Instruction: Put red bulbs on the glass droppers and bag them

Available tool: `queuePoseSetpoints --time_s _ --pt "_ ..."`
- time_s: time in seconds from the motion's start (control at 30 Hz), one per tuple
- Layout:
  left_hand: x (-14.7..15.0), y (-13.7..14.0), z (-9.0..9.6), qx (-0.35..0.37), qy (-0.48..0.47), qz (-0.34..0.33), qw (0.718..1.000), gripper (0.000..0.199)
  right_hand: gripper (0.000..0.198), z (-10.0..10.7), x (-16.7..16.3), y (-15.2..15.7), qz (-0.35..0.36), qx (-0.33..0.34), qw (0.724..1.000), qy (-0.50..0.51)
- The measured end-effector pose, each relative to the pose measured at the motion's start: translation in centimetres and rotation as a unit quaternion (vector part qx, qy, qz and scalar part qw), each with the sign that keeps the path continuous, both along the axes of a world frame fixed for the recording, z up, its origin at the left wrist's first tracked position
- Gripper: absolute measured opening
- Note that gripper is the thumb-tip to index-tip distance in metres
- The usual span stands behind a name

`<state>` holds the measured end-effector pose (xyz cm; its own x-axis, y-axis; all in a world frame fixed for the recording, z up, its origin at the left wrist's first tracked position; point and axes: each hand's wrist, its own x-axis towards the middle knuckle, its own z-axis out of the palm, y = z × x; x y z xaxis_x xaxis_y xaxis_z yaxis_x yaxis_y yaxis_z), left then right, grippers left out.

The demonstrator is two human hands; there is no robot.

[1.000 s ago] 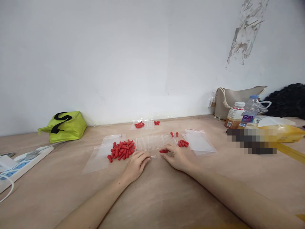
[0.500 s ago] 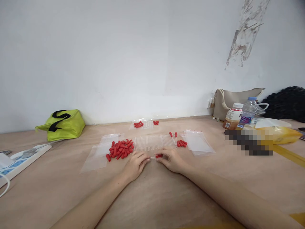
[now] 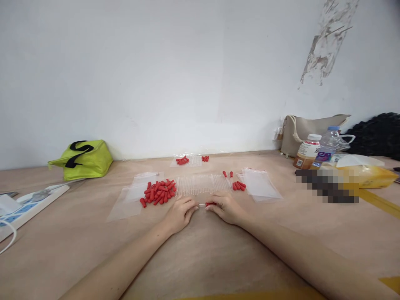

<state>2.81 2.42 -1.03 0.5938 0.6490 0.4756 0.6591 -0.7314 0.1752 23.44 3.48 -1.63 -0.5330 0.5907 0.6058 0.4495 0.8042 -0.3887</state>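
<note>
My left hand (image 3: pixel 183 211) is closed on a thin clear glass dropper tube (image 3: pixel 202 205), gripping it between thumb and fingers. The fingers of my right hand (image 3: pixel 225 207) pinch a red rubber bulb (image 3: pixel 210 204) at the tube's right end; they partly hide the bulb, so how far it sits on the tube cannot be told. Just beyond both hands lies a row of clear glass tubes (image 3: pixel 196 184). A heap of red rubber bulbs (image 3: pixel 160 192) is left of the row. Right of it are two bulb-topped droppers (image 3: pixel 231 175) and several loose bulbs (image 3: pixel 239 186).
Clear plastic bags (image 3: pixel 261 185) lie at the right, more bags (image 3: pixel 125 202) at the left. Near the wall is another bag with red bulbs (image 3: pixel 182 160). A yellow-green pouch (image 3: pixel 90 160), a power strip (image 3: pixel 34 208), bottles (image 3: pixel 308 152) and a beige bag (image 3: pixel 289 139) stand around the edges.
The view has shifted slightly. Both hands keep their grip on the tube and the bulb, with little visible movement between them.
</note>
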Motion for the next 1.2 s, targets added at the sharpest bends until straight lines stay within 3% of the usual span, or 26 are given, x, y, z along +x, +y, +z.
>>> queuePoseSetpoints --time_s 0.37,0.73,0.83,0.93,1.07,1.2 --pt "0.4 -0.3 0.1 0.016 0.023 -0.033 0.999 0.022 0.014 -0.1 0.1 0.0 -0.02 0.07 0.995 -0.068" --pt "0.7 -0.1 0.0 0.018 0.018 -0.041 0.999 0.019 0.012 -0.4 -0.6 0.7 0.012 0.062 0.996 -0.061" --pt "0.7 -0.1 0.1 0.012 0.01 -0.031 0.999 0.019 0.01 0.1 -0.5 0.5 0.02 0.015 0.999 -0.032" --pt "0.7 -0.2 0.2 -0.002 -0.027 -0.02 0.999 0.018 0.012 0.5 -0.6 0.2 0.015 -0.095 0.994 0.059" --pt "0.5 -0.3 0.2 -0.024 -0.078 0.001 0.997 0.029 0.025 0.8 -0.6 0.7 -0.017 -0.23 0.947 0.225" --pt "0.2 -0.4 0.2 -0.042 -0.102 0.058 0.992 0.048 0.042 2.2 1.2 3.1 -0.066 -0.257 0.906 0.331"
